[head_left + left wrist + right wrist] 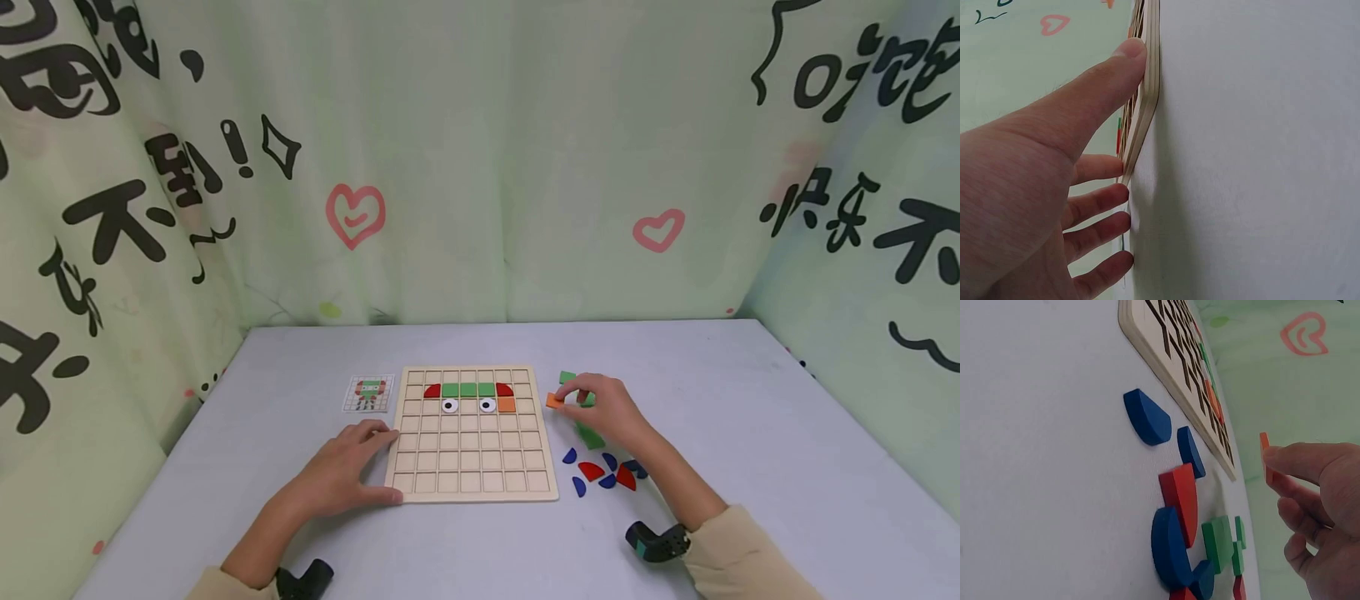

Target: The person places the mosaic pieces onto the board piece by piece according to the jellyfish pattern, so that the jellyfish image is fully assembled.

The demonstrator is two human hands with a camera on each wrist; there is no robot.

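Observation:
A wooden grid board [470, 460] lies on the table. Along its upper rows sit green squares [468, 390], a red quarter-round piece [432, 391] at either end, two eye pieces [450, 406] and an orange square [507, 405]. My left hand [341, 468] rests at the board's left side, thumb at the near corner and fingertips on the edge; in the left wrist view, its fingers [1099, 240] are spread and fairly straight. Just off the board's right edge, my right hand [609, 408] pinches an orange tile [1266, 459] between thumb and fingers, raised above the table in the right wrist view.
Right of the board lie loose green pieces [590, 437], red pieces [591, 472] and several blue pieces [579, 487]. A small picture card [368, 393] with a gridded figure lies at the board's upper left. Printed curtains [510, 167] stand behind the white table [480, 550].

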